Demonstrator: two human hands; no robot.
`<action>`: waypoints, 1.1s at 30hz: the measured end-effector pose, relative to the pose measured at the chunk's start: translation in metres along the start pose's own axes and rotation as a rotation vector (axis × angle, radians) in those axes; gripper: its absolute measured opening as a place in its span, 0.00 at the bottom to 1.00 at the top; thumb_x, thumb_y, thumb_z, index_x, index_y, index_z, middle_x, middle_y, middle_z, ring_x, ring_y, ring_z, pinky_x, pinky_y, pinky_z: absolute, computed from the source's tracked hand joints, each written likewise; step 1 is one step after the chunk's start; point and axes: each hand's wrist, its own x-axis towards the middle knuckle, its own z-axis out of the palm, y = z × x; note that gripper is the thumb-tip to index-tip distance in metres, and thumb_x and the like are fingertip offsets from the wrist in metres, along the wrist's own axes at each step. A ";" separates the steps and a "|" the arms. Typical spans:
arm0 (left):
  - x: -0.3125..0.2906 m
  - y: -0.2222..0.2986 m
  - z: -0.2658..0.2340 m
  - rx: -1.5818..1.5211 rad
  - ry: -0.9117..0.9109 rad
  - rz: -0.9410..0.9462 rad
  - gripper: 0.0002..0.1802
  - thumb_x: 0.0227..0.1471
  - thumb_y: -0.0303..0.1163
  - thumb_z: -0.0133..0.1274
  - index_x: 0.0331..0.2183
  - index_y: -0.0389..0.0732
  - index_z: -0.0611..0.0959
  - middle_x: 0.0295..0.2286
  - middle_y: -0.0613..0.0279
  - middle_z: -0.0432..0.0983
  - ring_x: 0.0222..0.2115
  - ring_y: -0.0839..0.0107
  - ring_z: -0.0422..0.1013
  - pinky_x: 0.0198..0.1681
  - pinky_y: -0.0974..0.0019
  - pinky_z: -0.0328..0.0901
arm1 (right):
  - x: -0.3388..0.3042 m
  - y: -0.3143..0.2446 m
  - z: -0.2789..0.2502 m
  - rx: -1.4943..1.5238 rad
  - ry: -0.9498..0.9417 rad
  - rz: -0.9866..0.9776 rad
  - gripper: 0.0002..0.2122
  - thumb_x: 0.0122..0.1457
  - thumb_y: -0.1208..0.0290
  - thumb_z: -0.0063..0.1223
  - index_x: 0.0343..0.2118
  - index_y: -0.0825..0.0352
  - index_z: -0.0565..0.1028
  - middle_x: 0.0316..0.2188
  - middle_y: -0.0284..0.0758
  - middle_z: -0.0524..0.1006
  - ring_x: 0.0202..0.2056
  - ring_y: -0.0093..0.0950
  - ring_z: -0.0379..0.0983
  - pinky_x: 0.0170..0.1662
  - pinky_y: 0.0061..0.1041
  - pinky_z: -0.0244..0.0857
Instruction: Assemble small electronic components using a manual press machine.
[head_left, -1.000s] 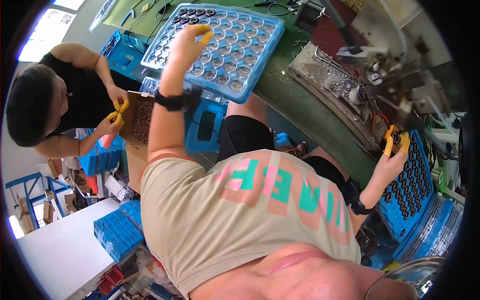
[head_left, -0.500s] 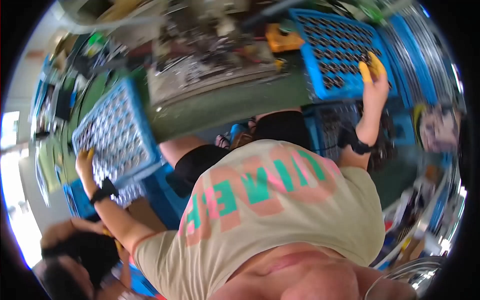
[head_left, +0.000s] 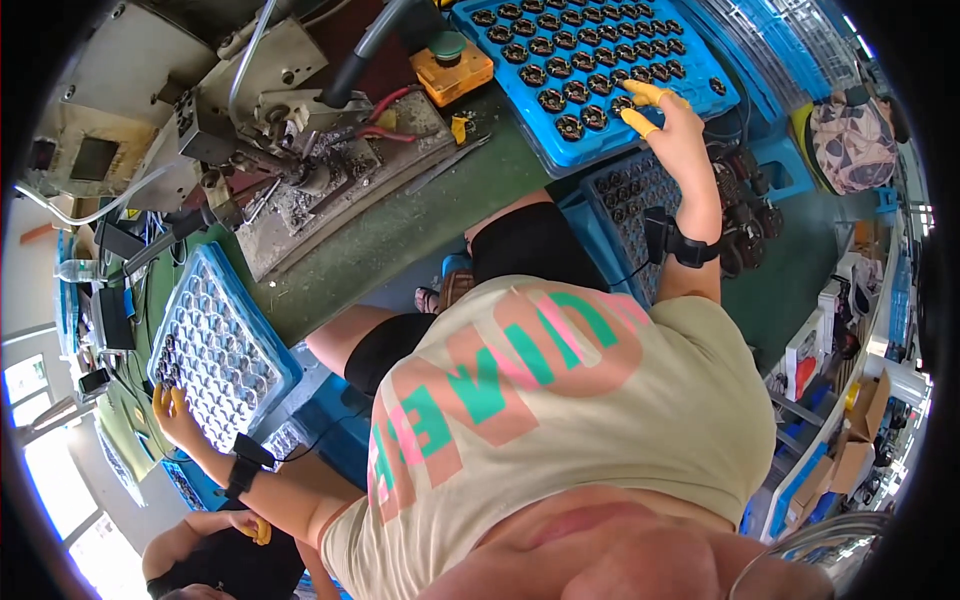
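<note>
Lining blue tray (head_left: 525, 104), dark round parts (head_left: 583, 62), right hand (head_left: 678, 122) over them

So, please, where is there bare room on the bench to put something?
Mainly the green bench strip, though slightly littered, between the machine base and the person's shorts, from left tray to right tray. Crowded: the base, under shavings and pliers; the right tray's rows of dark parts, where the right hand is.

The right hand (head_left: 632, 104) had its thumb (head_left: 640, 123) and fingers (head_left: 652, 93) parted, right forearm (head_left: 692, 283) behind them; the left hand (head_left: 180, 422) seemed loosely curled, left forearm (head_left: 285, 497) behind its grip
</note>
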 end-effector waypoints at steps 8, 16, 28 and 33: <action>-0.077 0.096 0.040 -0.429 -0.026 0.011 0.27 0.51 0.25 0.58 0.54 0.37 0.73 0.47 0.56 0.71 0.42 0.71 0.71 0.45 0.70 0.68 | -0.001 -0.015 -0.002 0.135 -0.021 0.067 0.12 0.58 0.73 0.56 0.45 0.60 0.79 0.41 0.36 0.79 0.43 0.32 0.74 0.48 0.26 0.65; -0.102 0.157 0.114 -0.622 -0.061 0.071 0.26 0.48 0.20 0.62 0.51 0.38 0.76 0.36 0.64 0.78 0.30 0.82 0.71 0.29 0.82 0.61 | -0.013 -0.099 0.030 0.545 0.352 -0.345 0.07 0.54 0.81 0.57 0.37 0.68 0.79 0.33 0.37 0.80 0.35 0.30 0.76 0.39 0.24 0.68; -0.125 0.184 0.142 -0.606 -0.174 0.017 0.22 0.42 0.22 0.66 0.43 0.36 0.80 0.31 0.70 0.74 0.28 0.83 0.68 0.29 0.78 0.63 | -0.061 -0.186 0.134 0.509 -0.028 -0.883 0.12 0.47 0.77 0.62 0.36 0.61 0.80 0.30 0.31 0.77 0.33 0.33 0.74 0.37 0.30 0.69; -0.123 0.185 0.144 -0.529 -0.150 0.086 0.21 0.39 0.24 0.69 0.39 0.37 0.81 0.29 0.69 0.74 0.26 0.81 0.67 0.31 0.76 0.63 | -0.062 -0.187 0.142 0.488 -0.032 -0.810 0.12 0.46 0.76 0.62 0.37 0.61 0.79 0.31 0.30 0.76 0.33 0.32 0.73 0.37 0.30 0.68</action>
